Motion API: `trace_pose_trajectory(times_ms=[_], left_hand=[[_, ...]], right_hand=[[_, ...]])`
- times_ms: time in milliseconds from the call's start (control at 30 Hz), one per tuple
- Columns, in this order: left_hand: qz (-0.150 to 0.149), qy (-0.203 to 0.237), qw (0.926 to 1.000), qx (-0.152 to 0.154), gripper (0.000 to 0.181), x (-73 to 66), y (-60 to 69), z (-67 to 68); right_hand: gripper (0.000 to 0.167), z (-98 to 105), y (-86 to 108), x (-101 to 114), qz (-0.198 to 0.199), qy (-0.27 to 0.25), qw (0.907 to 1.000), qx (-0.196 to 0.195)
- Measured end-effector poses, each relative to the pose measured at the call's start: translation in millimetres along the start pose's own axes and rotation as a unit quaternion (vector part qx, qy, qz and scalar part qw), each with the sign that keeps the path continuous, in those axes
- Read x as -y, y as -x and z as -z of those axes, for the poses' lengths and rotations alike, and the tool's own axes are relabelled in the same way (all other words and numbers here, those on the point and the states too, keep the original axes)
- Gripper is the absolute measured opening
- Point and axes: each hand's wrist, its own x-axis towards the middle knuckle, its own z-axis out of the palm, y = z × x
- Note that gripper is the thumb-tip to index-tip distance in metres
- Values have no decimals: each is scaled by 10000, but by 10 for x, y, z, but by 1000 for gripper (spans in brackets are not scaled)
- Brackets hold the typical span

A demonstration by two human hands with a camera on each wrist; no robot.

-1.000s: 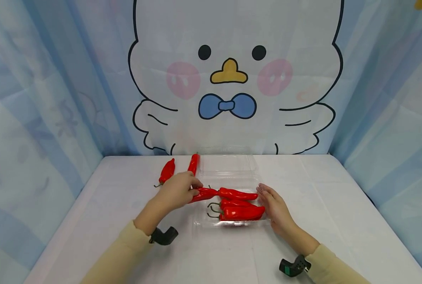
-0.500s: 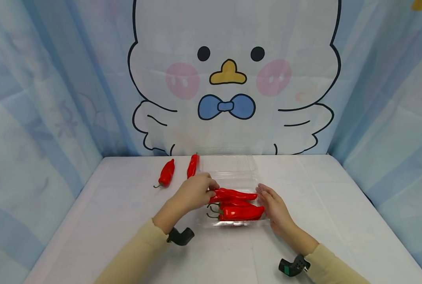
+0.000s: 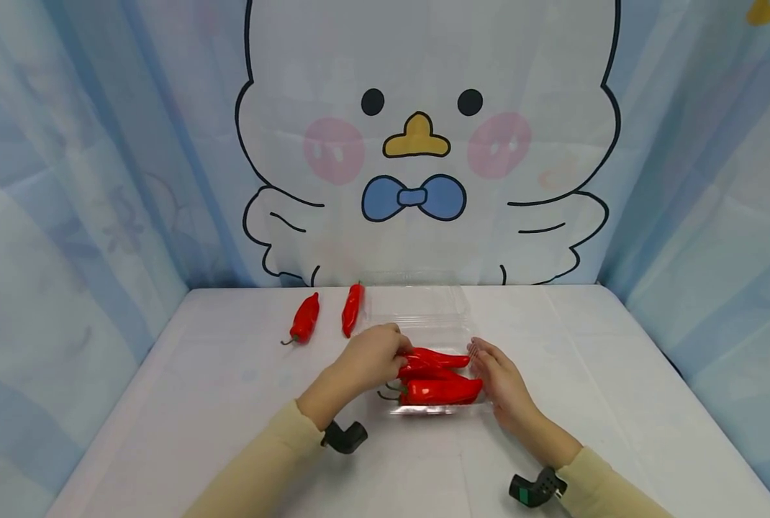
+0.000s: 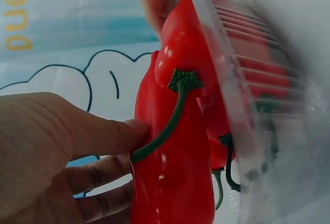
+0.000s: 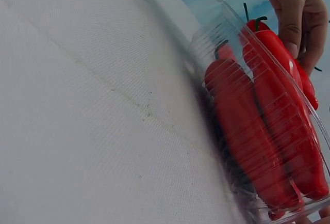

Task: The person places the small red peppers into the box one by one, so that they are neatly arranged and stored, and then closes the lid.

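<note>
My left hand [image 3: 373, 356] pinches a red pepper [image 4: 172, 182] between thumb and fingers, over the left part of a clear plastic box [image 5: 203, 43]. Several red peppers [image 3: 442, 391] lie in the box, green stems toward the left. In the left wrist view, the thumb presses beside a curved green stem [image 4: 172, 123]. My right hand [image 3: 506, 385] rests against the box's right end with its fingers nearly straight. Most of the held pepper is hidden by my left hand in the head view.
Two more red peppers, one at the back left [image 3: 304, 319] and one beside the box [image 3: 352, 309], lie on the white table [image 3: 229, 403]. The box's clear lid [image 3: 414, 301] lies folded back behind it. A printed curtain [image 3: 424, 244] stands at the table's far edge.
My left hand has moved right with the pepper, from the box's left side to over the peppers inside. The right hand has stayed at the box's right end.
</note>
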Motion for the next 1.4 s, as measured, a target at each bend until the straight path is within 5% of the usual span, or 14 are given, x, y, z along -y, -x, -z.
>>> trace_pose_trajectory(times_ms=[633,1400], left_hand=[[-187,-115,9997,-74,19,-180,-97,-114],[-314,-429,9972,-534,20,-375,-156,-293]], right_hand=[[50,8,7,-3,-12,-51,10000,43],[50,14,-1,-9,11,-39,10000,77]])
